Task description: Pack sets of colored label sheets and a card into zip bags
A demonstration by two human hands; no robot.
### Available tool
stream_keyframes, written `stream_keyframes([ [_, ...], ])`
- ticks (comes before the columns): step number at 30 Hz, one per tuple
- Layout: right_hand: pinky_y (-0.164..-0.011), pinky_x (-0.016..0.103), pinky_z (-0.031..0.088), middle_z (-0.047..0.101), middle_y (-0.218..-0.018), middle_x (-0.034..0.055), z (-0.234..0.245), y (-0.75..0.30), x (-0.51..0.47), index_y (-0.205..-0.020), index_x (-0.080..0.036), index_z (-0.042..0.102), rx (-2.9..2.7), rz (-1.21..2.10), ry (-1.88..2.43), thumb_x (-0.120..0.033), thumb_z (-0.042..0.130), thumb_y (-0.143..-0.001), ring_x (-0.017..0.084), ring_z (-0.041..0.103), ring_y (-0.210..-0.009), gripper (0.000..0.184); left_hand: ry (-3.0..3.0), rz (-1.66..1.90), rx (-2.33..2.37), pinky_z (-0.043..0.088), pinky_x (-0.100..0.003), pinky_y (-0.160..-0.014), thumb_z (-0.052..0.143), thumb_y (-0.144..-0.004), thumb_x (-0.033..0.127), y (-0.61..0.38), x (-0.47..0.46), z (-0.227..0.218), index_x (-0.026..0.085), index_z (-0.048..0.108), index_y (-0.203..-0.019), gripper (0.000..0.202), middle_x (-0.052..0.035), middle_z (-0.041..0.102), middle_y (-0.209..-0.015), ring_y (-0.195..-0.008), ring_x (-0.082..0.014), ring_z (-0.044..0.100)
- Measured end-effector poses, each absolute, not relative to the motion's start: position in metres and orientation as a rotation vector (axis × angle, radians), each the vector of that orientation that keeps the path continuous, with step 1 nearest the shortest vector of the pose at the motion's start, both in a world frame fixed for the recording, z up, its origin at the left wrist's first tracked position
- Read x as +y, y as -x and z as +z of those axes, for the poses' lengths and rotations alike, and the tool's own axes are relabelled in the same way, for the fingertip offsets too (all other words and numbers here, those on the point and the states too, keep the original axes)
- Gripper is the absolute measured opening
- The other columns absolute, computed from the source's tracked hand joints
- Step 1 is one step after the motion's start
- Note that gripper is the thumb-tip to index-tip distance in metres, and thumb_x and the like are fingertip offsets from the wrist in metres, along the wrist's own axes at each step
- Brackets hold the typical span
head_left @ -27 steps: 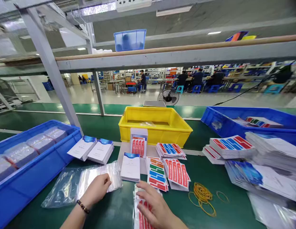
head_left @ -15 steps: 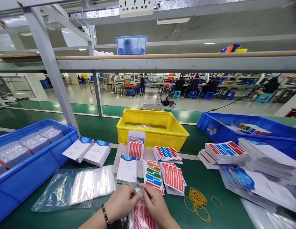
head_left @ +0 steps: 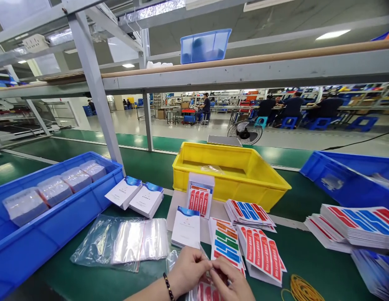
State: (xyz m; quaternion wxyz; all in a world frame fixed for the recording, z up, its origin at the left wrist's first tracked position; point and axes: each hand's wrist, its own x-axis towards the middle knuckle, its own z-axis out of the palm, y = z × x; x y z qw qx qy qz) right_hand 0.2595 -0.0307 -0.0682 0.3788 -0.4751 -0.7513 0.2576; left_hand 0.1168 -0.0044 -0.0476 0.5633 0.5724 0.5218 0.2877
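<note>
At the bottom edge my left hand (head_left: 187,269) and my right hand (head_left: 232,281) are pinched together on the mouth of a clear plastic bag (head_left: 204,291) that has red-striped sticker sheets inside. The bag lies on the green table top (head_left: 307,255) right in front of me. Just beyond my fingers lie a white booklet with a blue corner (head_left: 186,227), a sheet of multicoloured stickers (head_left: 225,243) and a stack of red sticker sheets (head_left: 263,256). A pile of empty clear bags (head_left: 125,241) is spread out to the left of my left hand.
A yellow bin (head_left: 232,173) stands behind the sticker stacks. A blue bin (head_left: 50,217) on the left holds wrapped bundles; another blue bin (head_left: 348,177) is at the right. Two more booklets (head_left: 136,195), red-blue sticker stacks (head_left: 357,223) and yellow rubber bands (head_left: 303,288) lie around. People sit at far benches.
My left hand left the pile of empty bags and joined my right hand on the bag with red stickers. The view has since swung to the left.
</note>
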Motion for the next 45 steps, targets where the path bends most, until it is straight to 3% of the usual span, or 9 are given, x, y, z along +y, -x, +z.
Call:
stream_keyframes([
  [7,-0.044,0.021,0.035,0.049,-0.051,-0.0008,-0.075,-0.259,-0.029,-0.052,-0.019,0.041,-2.002,0.273,1.297,-0.029,0.037,-0.087,0.012,0.048,-0.046,0.037,-1.539,0.601,1.251,0.021,-0.022,-0.046,0.049,-0.062,0.017,-0.114,-0.012,-0.036,0.017,0.042,-0.043,0.02,0.0068,0.037,-0.043,-0.046,-0.0077,0.032],
  [11,-0.048,0.024,0.036,0.048,-0.054,0.0006,-0.07,-0.263,-0.026,-0.057,-0.02,0.044,-1.932,-0.045,1.366,-0.026,0.034,-0.089,0.014,0.049,-0.05,0.033,-1.542,0.581,1.251,0.018,-0.023,-0.044,0.046,-0.059,0.012,-0.114,-0.012,-0.039,0.018,0.034,-0.04,0.023,0.0076,0.029,-0.04,-0.044,-0.0071,0.027],
  [14,-0.056,0.027,0.044,0.056,-0.071,0.0056,-0.062,-0.261,-0.03,-0.084,-0.017,0.054,-1.969,-0.047,1.29,-0.03,0.04,-0.088,0.018,0.055,-0.065,0.019,-1.484,0.612,1.233,0.02,-0.021,-0.044,0.046,-0.06,0.016,-0.112,-0.005,-0.043,0.018,0.034,-0.041,0.022,0.0072,0.032,-0.042,-0.044,-0.0069,0.028],
  [17,-0.062,0.03,0.048,0.057,-0.086,0.0095,-0.06,-0.256,-0.036,-0.109,-0.015,0.049,-2.082,-0.004,1.184,-0.029,0.048,-0.084,0.021,0.057,-0.076,0.029,-1.426,0.652,1.209,0.022,-0.02,-0.043,0.046,-0.065,0.022,-0.107,0.003,-0.044,0.018,0.035,-0.043,0.024,0.007,0.033,-0.042,-0.042,-0.0069,0.028],
  [20,-0.058,0.028,0.046,0.058,-0.076,0.0061,-0.062,-0.256,-0.038,-0.099,-0.018,0.055,-2.124,0.072,1.164,-0.018,0.038,-0.086,0.018,0.056,-0.066,0.021,-1.407,0.707,1.206,0.027,-0.021,-0.044,0.044,-0.071,0.028,-0.1,0.005,-0.036,0.018,0.041,-0.047,0.026,0.0056,0.036,-0.042,-0.043,-0.0088,0.033],
  [26,-0.063,0.025,0.044,0.061,-0.072,0.0033,-0.042,-0.271,-0.037,-0.08,-0.019,0.059,-2.053,0.784,1.209,-0.025,0.034,-0.089,0.016,0.057,-0.067,0.027,-2.037,0.79,0.863,0.032,-0.031,-0.089,0.05,-0.076,0.024,-0.086,-0.002,-0.007,0.02,0.061,-0.094,0.021,-0.0069,0.061,-0.094,-0.099,-0.0212,0.046],
  [34,-0.062,0.023,0.042,0.056,-0.068,-0.0001,-0.021,-0.29,-0.033,-0.056,-0.017,0.05,-2.072,1.101,1.105,-0.032,0.049,-0.083,0.013,0.052,-0.065,0.032,-2.112,0.362,1.008,0.032,-0.023,-0.058,0.053,-0.073,0.022,-0.079,0.001,-0.007,0.019,0.062,-0.063,0.014,0.0007,0.056,-0.061,-0.061,-0.0141,0.048],
  [40,-0.072,0.029,0.043,0.06,-0.084,0.0053,-0.029,-0.269,-0.005,-0.086,-0.018,0.06,-2.126,0.564,1.17,-0.013,0.038,-0.086,0.017,0.054,-0.08,0.023,-1.926,0.232,0.826,0.03,-0.02,-0.05,0.048,-0.068,0.014,-0.087,-0.008,-0.01,0.018,0.065,-0.063,0.018,0.0034,0.054,-0.053,-0.051,-0.0107,0.042],
  [45,-0.084,0.041,0.039,0.059,-0.096,0.0098,-0.048,-0.227,0.019,-0.104,-0.015,0.057,-2.38,0.045,1.258,-0.01,0.058,-0.068,0.025,0.05,-0.091,0.036,-1.803,0.18,0.746,0.032,-0.019,-0.05,0.052,-0.066,0.017,-0.089,-0.009,-0.02,0.017,0.062,-0.057,0.013,0.0044,0.051,-0.051,-0.05,-0.0095,0.043],
])
